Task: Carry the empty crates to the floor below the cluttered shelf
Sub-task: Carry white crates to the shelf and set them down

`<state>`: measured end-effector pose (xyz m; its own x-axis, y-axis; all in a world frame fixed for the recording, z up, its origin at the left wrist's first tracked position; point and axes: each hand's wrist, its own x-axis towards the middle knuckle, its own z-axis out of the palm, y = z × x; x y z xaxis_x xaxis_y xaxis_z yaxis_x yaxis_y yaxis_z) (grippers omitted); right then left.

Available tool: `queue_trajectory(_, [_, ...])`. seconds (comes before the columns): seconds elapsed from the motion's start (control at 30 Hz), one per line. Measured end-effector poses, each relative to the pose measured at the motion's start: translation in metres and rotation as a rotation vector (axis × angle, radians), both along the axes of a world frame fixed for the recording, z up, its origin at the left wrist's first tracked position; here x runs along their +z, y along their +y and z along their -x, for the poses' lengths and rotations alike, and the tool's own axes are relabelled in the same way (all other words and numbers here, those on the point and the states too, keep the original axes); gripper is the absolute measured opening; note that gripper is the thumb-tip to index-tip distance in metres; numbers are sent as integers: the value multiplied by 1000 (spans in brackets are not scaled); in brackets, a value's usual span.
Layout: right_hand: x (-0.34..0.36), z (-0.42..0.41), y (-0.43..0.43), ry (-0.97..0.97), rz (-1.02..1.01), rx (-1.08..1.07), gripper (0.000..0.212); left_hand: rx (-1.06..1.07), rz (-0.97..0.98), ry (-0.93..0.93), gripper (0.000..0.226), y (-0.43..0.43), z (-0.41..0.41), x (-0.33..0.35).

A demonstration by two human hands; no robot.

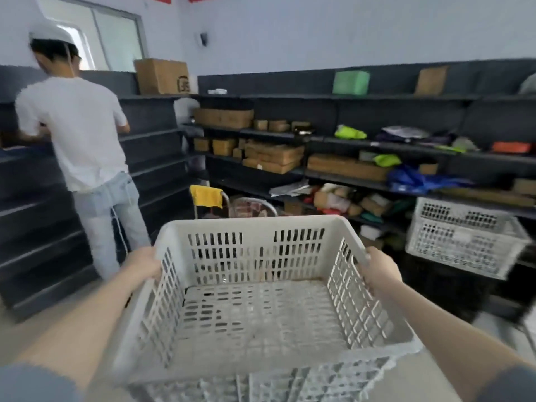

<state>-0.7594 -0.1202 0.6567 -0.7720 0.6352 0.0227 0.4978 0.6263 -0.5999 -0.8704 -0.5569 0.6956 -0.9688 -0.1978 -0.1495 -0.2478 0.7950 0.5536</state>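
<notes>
Empty crate carried at waist height, long axis running near to far. Left hand and right hand each hold a closed grip on a side rim. The cluttered shelf lies ahead and to the right; the free floor beneath it, beside a second crate, sits nearer the right hand.
</notes>
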Motion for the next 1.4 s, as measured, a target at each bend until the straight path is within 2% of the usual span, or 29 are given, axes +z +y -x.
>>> queue_trajectory(0.07, [0,-16,57,6,20,-103,12,-117,6,-5,40,69,33,-6])
queue_trajectory(0.17, [-2,-39,134,-12,39,-244,11,-279,34,12,20,173,70,-6])
queue_trajectory(0.23, [-8,-52,187,4,54,-346,8,-400,52,5,18,249,91,-5])
queue_trajectory(0.27, [-9,-57,210,33,58,-403,9,-454,59,14,19,286,102,-5])
queue_trajectory(0.37, [-12,-69,276,75,84,-555,10,-557,69,18,46,390,140,-11])
queue_trajectory(0.4, [-16,-71,302,76,93,-595,11,-592,70,19,49,422,151,-13])
queue_trajectory(0.47, [-16,-79,343,68,112,-670,17,-662,83,29,46,485,167,-12])
queue_trajectory(0.6, [5,-98,395,87,89,-776,14,-739,143,57,40,605,175,0])
queue_trajectory(0.67, [9,-104,429,121,104,-832,25,-781,150,63,37,661,178,5])
queue_trajectory(0.73, [8,-109,470,115,105,-865,30,-824,168,55,45,717,182,8])
queue_trajectory(0.8, [8,-109,516,133,126,-868,28,-849,197,58,50,765,185,11])
queue_trajectory(0.9, [13,-102,583,169,118,-840,26,-856,197,81,44,828,188,13])
queue_trajectory(1.03, [20,-88,674,127,77,-790,27,-808,159,75,41,897,200,18])
queue_trajectory(1.2, [43,-43,776,32,-5,-703,38,-737,118,70,24,973,226,35])
queue_trajectory(1.4, [35,29,904,42,-81,-689,28,-697,35,126,22,1078,294,35])
